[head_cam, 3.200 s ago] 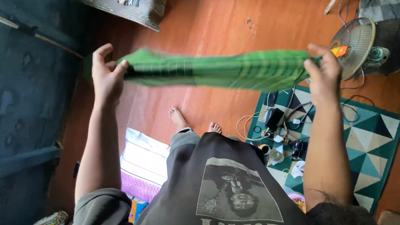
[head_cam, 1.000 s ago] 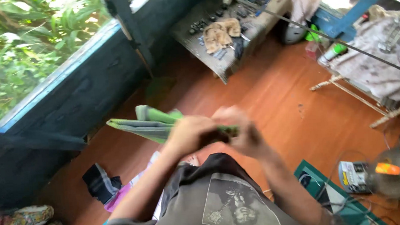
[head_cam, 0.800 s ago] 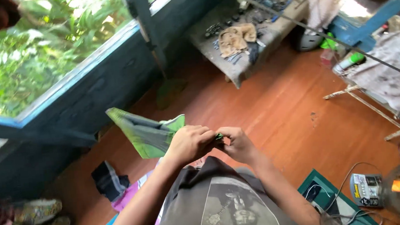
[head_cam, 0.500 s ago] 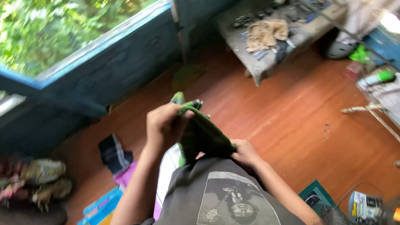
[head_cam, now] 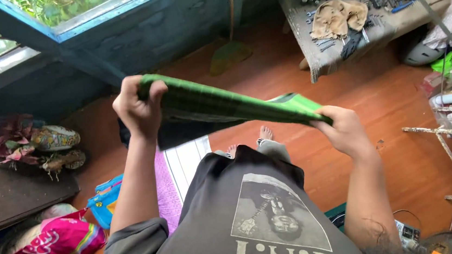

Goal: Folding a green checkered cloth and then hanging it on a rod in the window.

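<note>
While the folded green cloth (head_cam: 224,102) is pinched at both ends by the left hand (head_cam: 136,105) and right hand (head_cam: 343,130), it is best kept taut and level above the wooden floor (head_cam: 388,107).

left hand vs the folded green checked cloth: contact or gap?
Touching. Head view: the left hand has its fingers curled over one end of the folded green checked cloth, gripping it; the right hand pinches the other end.

wooden floor (head_cam: 398,106), striped mat (head_cam: 185,163), pink bag (head_cam: 45,246)
</note>
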